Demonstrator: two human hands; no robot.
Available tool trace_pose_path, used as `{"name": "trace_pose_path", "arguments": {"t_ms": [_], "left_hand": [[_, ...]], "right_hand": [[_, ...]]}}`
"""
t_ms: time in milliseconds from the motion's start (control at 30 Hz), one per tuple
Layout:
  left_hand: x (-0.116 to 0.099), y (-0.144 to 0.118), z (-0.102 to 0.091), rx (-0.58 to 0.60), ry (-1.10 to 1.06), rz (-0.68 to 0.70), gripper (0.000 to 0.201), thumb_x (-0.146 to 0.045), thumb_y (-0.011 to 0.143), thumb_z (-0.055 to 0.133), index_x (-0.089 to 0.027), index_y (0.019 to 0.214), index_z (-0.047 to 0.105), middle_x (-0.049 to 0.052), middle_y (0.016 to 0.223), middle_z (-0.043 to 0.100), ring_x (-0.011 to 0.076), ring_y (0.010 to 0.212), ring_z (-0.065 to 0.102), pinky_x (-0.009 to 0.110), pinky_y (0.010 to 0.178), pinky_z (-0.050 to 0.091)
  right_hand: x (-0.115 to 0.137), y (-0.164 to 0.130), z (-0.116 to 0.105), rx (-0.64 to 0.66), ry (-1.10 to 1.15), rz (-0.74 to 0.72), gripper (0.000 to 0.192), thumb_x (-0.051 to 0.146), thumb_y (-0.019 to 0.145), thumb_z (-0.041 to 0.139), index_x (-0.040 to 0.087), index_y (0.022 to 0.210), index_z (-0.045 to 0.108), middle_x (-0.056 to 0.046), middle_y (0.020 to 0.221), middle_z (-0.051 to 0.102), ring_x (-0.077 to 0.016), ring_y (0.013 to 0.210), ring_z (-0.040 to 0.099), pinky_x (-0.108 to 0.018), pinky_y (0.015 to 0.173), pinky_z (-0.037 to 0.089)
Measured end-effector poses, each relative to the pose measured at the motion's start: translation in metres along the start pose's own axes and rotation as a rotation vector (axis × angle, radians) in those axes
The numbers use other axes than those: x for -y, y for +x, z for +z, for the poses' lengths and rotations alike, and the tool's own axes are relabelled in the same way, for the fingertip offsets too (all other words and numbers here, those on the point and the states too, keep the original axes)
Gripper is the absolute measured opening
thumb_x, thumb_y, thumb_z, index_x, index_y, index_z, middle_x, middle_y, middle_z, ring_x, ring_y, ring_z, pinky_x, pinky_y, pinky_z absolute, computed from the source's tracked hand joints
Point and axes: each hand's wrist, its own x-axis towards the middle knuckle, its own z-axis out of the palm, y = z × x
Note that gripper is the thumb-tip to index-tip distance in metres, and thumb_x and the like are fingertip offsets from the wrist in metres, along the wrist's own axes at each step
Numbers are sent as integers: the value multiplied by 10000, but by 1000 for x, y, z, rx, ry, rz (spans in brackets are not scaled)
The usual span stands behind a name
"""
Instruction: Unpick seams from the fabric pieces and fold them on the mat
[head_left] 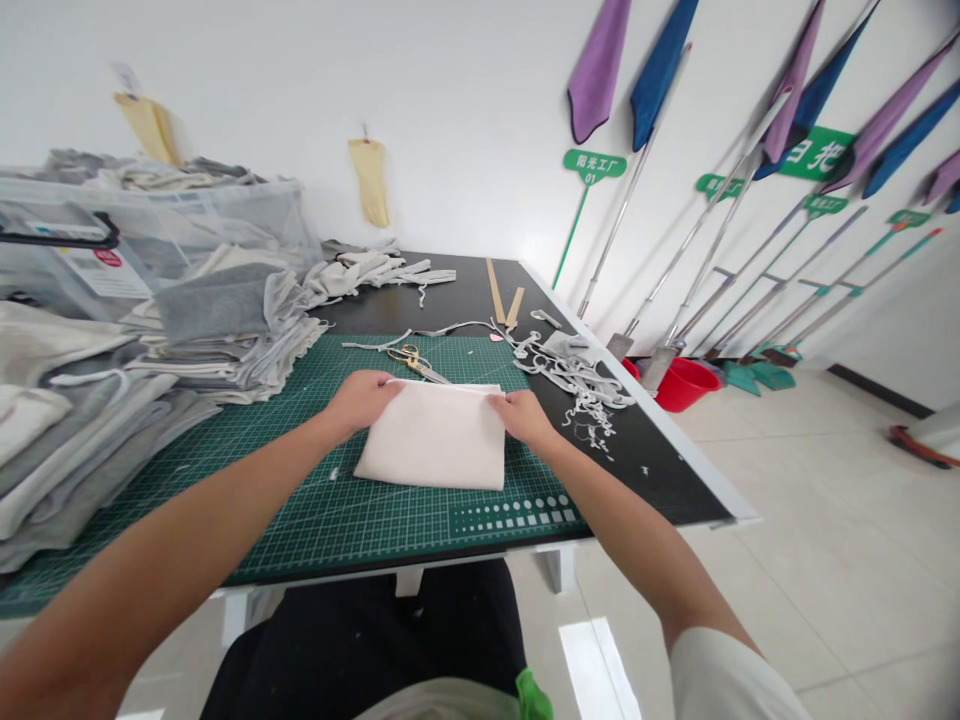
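Two hands pinning one folded white cloth (pixel 437 436) flat on the green cutting mat (pixel 315 510).

My left hand (pixel 363 399) and right hand (pixel 527 417) each have fingers curled down on a far corner of the cloth, pressing rather than lifting; I judge that keeps the soft, matte rectangle square to the mat's grid. Gold-handled scissors (pixel 415 361) lie just beyond its far edge, curly grey trimmings (pixel 583 385) to the right, and stacked grey and cream cloths (pixel 217 330) to the left.
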Motion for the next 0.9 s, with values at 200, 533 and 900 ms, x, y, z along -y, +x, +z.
{"name": "trace_pose_path", "arguments": {"t_ms": [200,533,900], "left_hand": [[14,16,16,0,86,-113,390,-468,771,463,-154,755,694,39,665,673,189,645,618,254,532,393],[12,4,9,-163,341,-166,457,-434,862,330,-219,1188,568,134,1214,585,294,1072,576,419,886,438],[22,2,3,121,422,-223,590,-657,722,411,-146,795,697,194,918,698,346,859,648,370,677,463]], "right_hand": [[3,18,9,-19,-234,30,410,413,831,480,146,541,591,-83,595,613,-181,645,579,-250,573,352],[5,11,-8,-114,-423,125,495,559,911,339,167,869,638,-127,880,680,-250,865,627,-308,703,415],[16,-43,-1,14,-514,-93,387,398,958,332,159,839,611,-114,935,651,-214,918,591,-299,785,403]]}}
